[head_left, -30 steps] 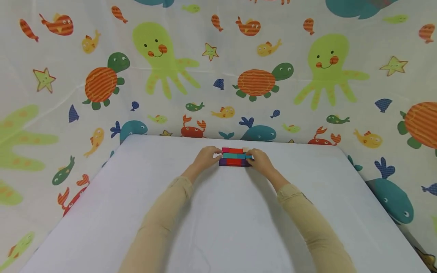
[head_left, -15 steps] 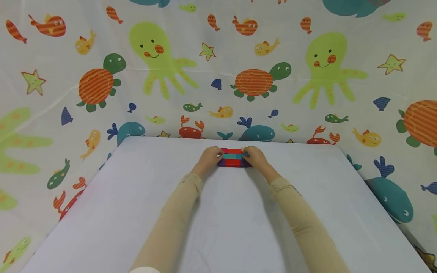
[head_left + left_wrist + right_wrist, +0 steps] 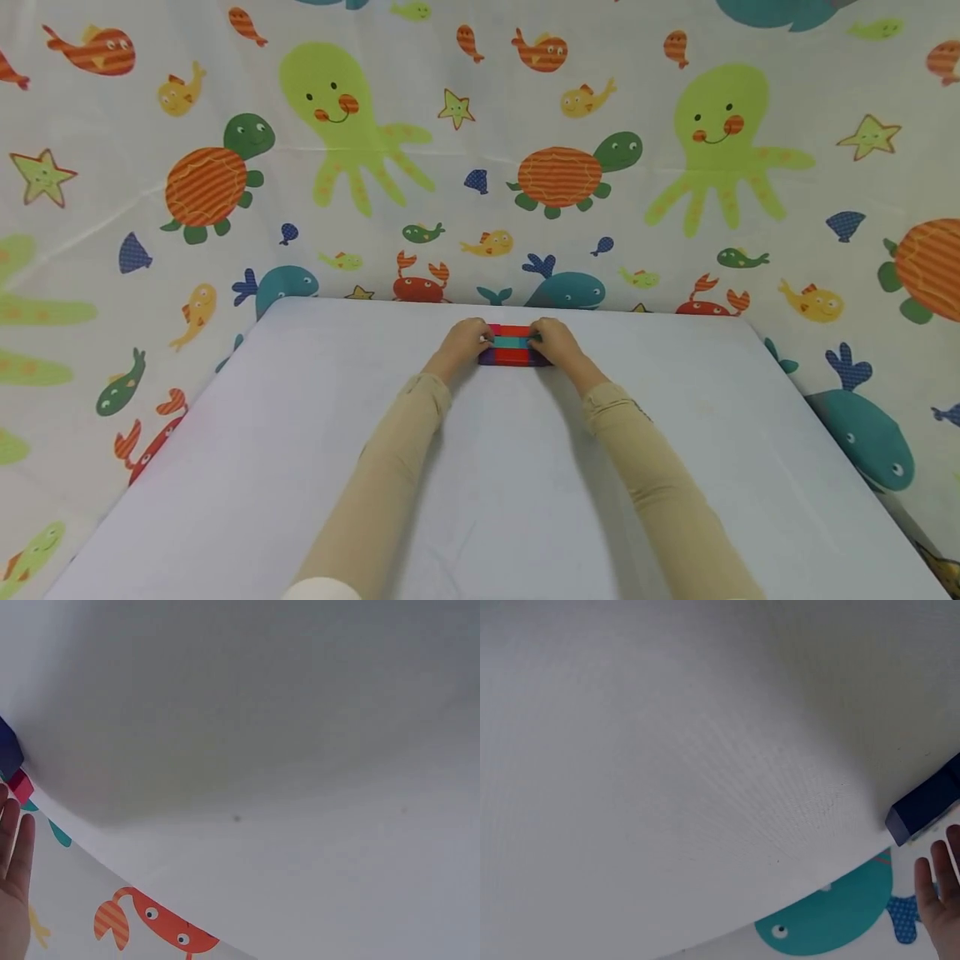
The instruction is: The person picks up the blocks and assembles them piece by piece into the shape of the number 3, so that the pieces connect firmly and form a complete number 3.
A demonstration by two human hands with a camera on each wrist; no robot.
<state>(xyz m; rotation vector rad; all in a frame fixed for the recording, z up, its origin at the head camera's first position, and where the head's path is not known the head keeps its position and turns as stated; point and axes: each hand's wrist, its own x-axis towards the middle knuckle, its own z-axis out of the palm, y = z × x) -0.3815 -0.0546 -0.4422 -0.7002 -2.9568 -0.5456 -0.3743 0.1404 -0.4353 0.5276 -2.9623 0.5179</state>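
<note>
Several coloured blocks form three rows near the table's far edge. The nearest row has a red block (image 3: 512, 357) between dark purple ones, the middle row shows a teal block (image 3: 510, 342), and the back row an orange-red block (image 3: 514, 331) and a pink one. My left hand (image 3: 467, 340) touches the middle row's left end; its outer fingers look straight in the left wrist view. At the other end my right hand (image 3: 557, 340) pinches a blue block (image 3: 529, 342), mostly covered by the fingers. A dark blue block (image 3: 924, 802) shows beside that hand in the right wrist view.
The white table (image 3: 510, 467) stretches toward me and to both sides. Behind its far edge hangs a cloth (image 3: 465, 150) printed with sea animals. Both sleeved forearms reach across the table from the front.
Both hands have moved inward, the left one to the right and the right one to the left, covering more of the middle row's ends. The head view has shifted slightly.
</note>
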